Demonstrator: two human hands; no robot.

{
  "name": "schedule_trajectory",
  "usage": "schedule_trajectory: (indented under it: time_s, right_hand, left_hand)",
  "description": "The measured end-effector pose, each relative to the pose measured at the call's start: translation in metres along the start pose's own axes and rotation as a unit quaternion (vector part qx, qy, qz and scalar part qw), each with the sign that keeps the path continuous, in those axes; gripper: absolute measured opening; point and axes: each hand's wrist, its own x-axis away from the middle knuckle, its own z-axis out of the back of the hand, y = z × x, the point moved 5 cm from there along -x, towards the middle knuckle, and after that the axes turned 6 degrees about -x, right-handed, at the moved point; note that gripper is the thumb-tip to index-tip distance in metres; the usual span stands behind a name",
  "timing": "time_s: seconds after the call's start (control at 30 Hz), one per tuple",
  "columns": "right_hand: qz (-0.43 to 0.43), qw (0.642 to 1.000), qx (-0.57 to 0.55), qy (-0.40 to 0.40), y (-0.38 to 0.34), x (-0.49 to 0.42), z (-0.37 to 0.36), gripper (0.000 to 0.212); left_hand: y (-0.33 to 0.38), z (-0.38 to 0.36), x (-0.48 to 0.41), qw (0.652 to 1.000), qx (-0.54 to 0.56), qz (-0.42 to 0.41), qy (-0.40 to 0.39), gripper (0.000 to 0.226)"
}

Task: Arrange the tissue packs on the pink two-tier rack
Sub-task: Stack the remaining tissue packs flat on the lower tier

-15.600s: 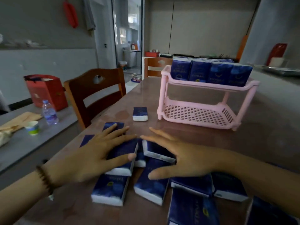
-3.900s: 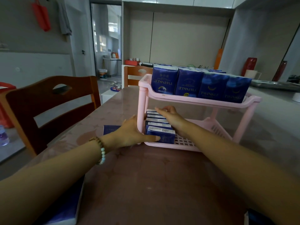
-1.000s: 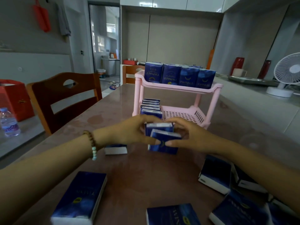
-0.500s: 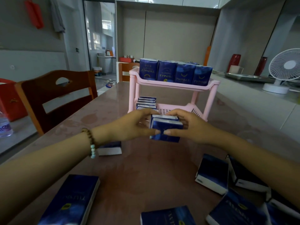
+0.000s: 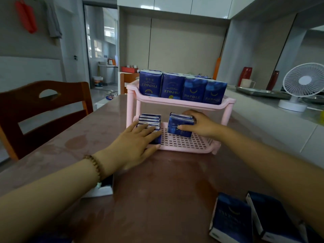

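A pink rack [image 5: 178, 102] stands on a desk [image 5: 157, 190], 4 packs [image 5: 182, 88] fronting its top tier. On the lower tier the left hand [image 5: 133, 144] lies flat, grip apart, on a row [image 5: 149, 120] of packs; the right hand [image 5: 201, 125], grip clamped, holds a bundle [image 5: 178, 127] upright beside them.

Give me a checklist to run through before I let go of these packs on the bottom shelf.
1. Right hand grips the held packs: ok, thumb and fingers are round them.
2. Held packs resting on the lower tier: cannot tell.
3. Left hand steadies the first row: ok, it lies flat on it.
4. Held packs snug against the first row: not ok, a gap shows between them.
5. Top tier filled across its front: ok.
6. Loose packs off the table: not ok, several lie there.
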Motion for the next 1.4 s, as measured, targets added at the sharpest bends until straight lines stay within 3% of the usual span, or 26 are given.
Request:
schedule_trajectory:
  time_s: [0.2,0.33,0.53,0.73,1.0,1.17,1.23,1.3,1.4]
  right_hand:
    - [-0.039,0.995,0.089,-0.027,0.023,-0.041,-0.01,0.063]
    - [-0.06,0.993,0.085,-0.049,0.036,-0.056,-0.022,0.063]
    - [-0.032,0.997,0.055,-0.051,0.032,-0.062,-0.036,0.056]
    - [-0.067,0.992,0.099,-0.047,0.039,-0.061,-0.039,0.08]
    - [-0.021,0.995,0.092,-0.044,0.012,-0.039,-0.037,0.081]
    - [0.045,0.995,0.043,-0.074,-0.029,0.003,-0.036,0.072]
    - [0.063,0.996,-0.028,-0.06,-0.043,0.023,-0.036,0.062]
    - [0.067,0.989,-0.124,-0.048,-0.059,0.044,-0.039,0.048]
    - [0.06,0.969,-0.22,-0.091,-0.083,0.073,-0.057,0.029]
  left_hand:
    - [-0.001,-0.004,0.0,1.0,-0.006,0.001,0.01,0.087]
    - [-0.001,-0.005,0.002,1.0,0.004,0.003,0.016,0.081]
    - [-0.001,-0.004,0.002,1.0,0.016,0.005,0.017,0.089]
    - [-0.002,-0.004,0.001,0.999,0.04,0.002,0.013,0.09]
    - [-0.004,0.003,0.0,0.995,0.1,-0.006,0.016,0.079]
    - [-0.011,0.031,0.01,0.978,0.208,-0.017,-0.009,0.052]
    - [-0.019,0.043,0.022,0.971,0.237,-0.01,-0.03,0.045]
    - [-0.031,0.049,0.039,0.964,0.262,0.007,-0.039,0.047]
    - [-0.048,0.054,0.068,0.956,0.281,0.045,-0.066,0.058]
